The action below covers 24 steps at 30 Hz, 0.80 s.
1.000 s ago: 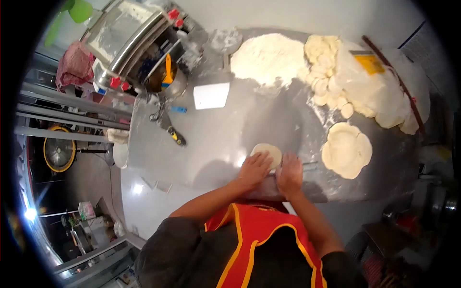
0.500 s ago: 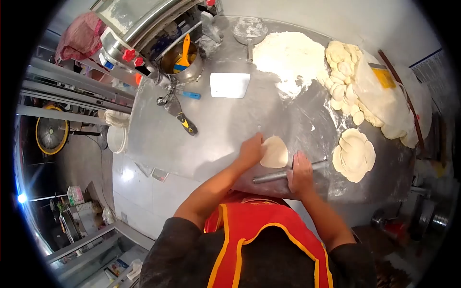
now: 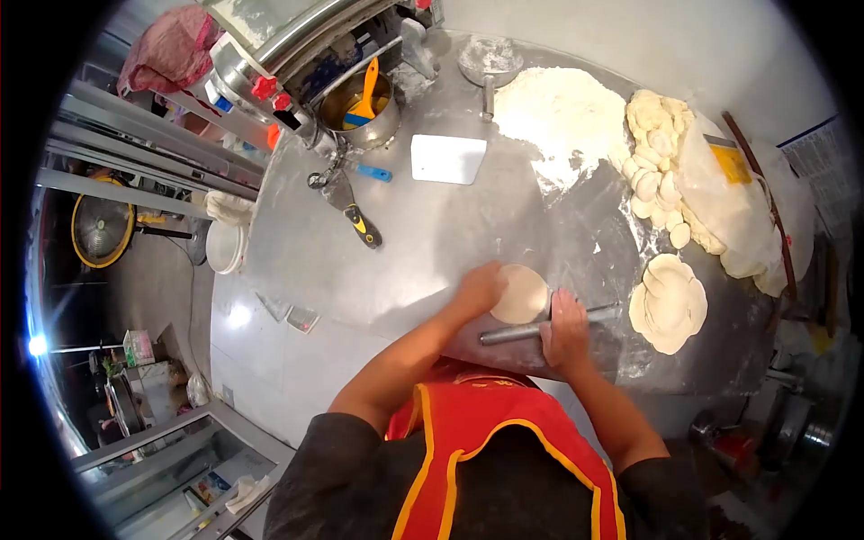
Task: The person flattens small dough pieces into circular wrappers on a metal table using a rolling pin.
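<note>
My left hand (image 3: 482, 288) pinches the left edge of a thin round dough wrapper (image 3: 522, 295) lying on the metal table. Flat fingers of my right hand (image 3: 567, 329) rest on a metal rolling pin (image 3: 510, 335), which lies below and to the right of the wrapper. Farther right sits a stack of rolled dough rounds (image 3: 668, 304). Small dough pieces (image 3: 648, 184) lie above that stack, beside a larger dough mass (image 3: 659, 112) partly under plastic.
A flour heap (image 3: 562, 112) covers the back of the table (image 3: 423, 225). Left of it are a sieve (image 3: 490, 58), a white scraper (image 3: 447, 159), a black-yellow handled tool (image 3: 363, 227) and a pot with a brush (image 3: 371, 121). A machine (image 3: 297, 36) stands at the upper left.
The view has shifted, moving tabletop things rightward. My left hand has gone from lying flat on the wrapper to pinching its edge. The rolling pin now shows more fully under my right hand.
</note>
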Tool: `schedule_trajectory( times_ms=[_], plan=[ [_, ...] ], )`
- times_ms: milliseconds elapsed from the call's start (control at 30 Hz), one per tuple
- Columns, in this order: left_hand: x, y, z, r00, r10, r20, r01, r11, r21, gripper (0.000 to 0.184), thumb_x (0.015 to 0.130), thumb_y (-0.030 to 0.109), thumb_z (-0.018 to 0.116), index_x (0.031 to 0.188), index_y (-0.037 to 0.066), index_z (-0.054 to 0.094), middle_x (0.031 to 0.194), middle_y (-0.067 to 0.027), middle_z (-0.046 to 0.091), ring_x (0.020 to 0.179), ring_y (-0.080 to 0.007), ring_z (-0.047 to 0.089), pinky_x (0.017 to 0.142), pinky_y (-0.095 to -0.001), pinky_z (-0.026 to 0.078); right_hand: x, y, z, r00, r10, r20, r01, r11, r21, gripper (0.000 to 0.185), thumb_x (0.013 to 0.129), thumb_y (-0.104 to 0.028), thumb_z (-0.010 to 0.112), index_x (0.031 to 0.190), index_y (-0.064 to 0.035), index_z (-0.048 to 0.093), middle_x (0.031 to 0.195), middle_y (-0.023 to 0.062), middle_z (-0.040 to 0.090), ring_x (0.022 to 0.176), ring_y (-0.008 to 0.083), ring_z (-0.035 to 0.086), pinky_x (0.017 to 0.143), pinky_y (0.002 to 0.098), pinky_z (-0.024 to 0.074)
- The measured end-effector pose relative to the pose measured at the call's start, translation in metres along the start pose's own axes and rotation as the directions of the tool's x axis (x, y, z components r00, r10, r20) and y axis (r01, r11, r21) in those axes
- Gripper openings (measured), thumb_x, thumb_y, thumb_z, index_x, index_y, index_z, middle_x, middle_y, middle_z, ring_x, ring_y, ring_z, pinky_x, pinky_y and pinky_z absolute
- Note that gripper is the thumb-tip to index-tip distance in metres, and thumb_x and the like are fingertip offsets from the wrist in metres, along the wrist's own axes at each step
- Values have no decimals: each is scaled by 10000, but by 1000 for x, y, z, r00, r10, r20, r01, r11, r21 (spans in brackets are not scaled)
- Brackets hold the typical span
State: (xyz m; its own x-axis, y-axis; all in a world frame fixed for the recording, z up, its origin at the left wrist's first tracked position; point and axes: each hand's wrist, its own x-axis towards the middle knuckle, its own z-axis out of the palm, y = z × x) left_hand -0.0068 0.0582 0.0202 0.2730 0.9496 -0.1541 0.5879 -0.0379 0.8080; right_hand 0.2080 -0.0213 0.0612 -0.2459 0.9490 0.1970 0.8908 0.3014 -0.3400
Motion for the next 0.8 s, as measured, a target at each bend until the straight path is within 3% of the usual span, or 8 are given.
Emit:
schedule_trajectory(
  times_ms=[100,200,300,367,433,533,600,800],
  plan=[
    [11,23,-9,967,-32,254,-15,984,180,240,878,265,596,992,76,691,981,-186,689,917,-392,648,806,-500,505,48,3,20,996,77,-55,-82,992,-97,550,895,-237,612,1330,76,487,1386,249,495,1312,368,453,1099,550,316],
    [40,53,-9,963,-153,224,90,959,269,284,888,340,591,982,87,681,1006,-161,687,954,-382,637,800,-490,503,107,21,34,985,175,9,-174,982,-71,554,928,-254,571,1377,49,456,1439,219,456,1346,352,411,1115,537,294],
    [43,51,-12,954,-28,300,-85,929,359,289,901,338,566,942,75,677,994,-157,685,954,-385,632,806,-486,496,99,11,25,991,127,-45,-124,990,63,509,929,-190,563,1367,46,458,1437,255,436,1325,408,414,1116,535,294],
    [27,34,-17,982,-49,181,2,967,255,284,906,332,563,958,76,674,1000,-157,685,958,-383,631,810,-482,495,30,13,24,997,-57,-55,56,998,-31,593,897,-217,623,1361,98,430,1413,289,451,1305,408,444,1076,527,344],
    [10,14,-17,995,-39,87,30,994,105,282,908,328,562,978,78,671,1009,-158,684,964,-381,631,817,-479,494,-14,1,-4,978,11,208,-14,1000,13,602,876,-197,650,1341,119,435,1397,324,445,1285,432,457,1053,526,369],
    [-10,9,-16,992,-58,112,58,998,4,291,908,331,559,1017,84,668,1021,-162,684,975,-377,631,828,-476,492,11,-2,7,993,-79,-84,73,995,-67,587,884,-216,639,1329,117,451,1390,299,462,1269,420,468,1037,512,377],
    [7,33,-22,950,-145,275,98,979,177,307,910,341,553,1050,91,665,1022,-167,684,981,-376,634,833,-477,492,69,2,20,999,37,-25,-39,997,-61,544,908,-230,609,1315,104,476,1362,280,490,1245,415,483,1030,499,377],
    [39,31,-9,982,-86,169,47,974,222,345,910,388,543,1082,114,663,1026,-178,689,955,-375,649,803,-480,506,92,11,34,996,52,-74,-54,998,-20,540,873,-197,622,1309,91,485,1358,292,491,1269,423,468,1065,516,356]
  ],
)
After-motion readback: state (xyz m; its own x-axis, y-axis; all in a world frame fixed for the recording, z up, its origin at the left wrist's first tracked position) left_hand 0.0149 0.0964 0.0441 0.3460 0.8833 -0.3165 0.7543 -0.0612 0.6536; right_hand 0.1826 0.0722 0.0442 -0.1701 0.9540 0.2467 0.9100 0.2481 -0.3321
